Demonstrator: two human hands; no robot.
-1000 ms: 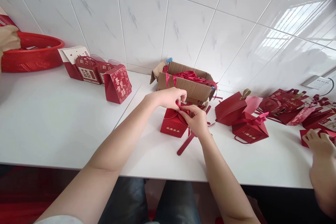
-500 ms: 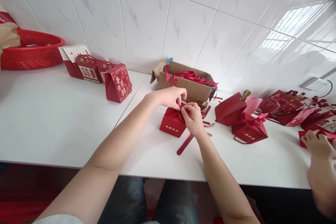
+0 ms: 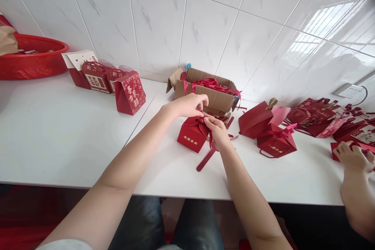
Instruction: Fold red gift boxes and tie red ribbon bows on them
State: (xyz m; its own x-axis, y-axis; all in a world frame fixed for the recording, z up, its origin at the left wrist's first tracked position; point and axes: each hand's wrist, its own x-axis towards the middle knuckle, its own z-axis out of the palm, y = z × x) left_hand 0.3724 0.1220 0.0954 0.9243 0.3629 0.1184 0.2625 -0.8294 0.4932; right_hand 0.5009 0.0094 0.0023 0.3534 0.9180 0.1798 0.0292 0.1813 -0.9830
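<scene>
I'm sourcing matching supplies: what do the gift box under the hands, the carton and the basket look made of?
Gift box: likely coated card, low-sheen red, with crisp folds and gold print.
Carton: matt brown cardboard, probably corrugated, with a bent flap.
Basket: probably moulded plastic, glossy red, with a perforated wall and shiny rim.

The left forearm (image 3: 133, 156) is slanting forward and inward, its wrist bending; the left hand (image 3: 191, 105) is arching palm-down, fingers curling into a grip. The right forearm (image 3: 249, 193) is angling forward and leftward, the right hand (image 3: 218, 131) pinching. Both sets of fingertips are sitting close together.
</scene>
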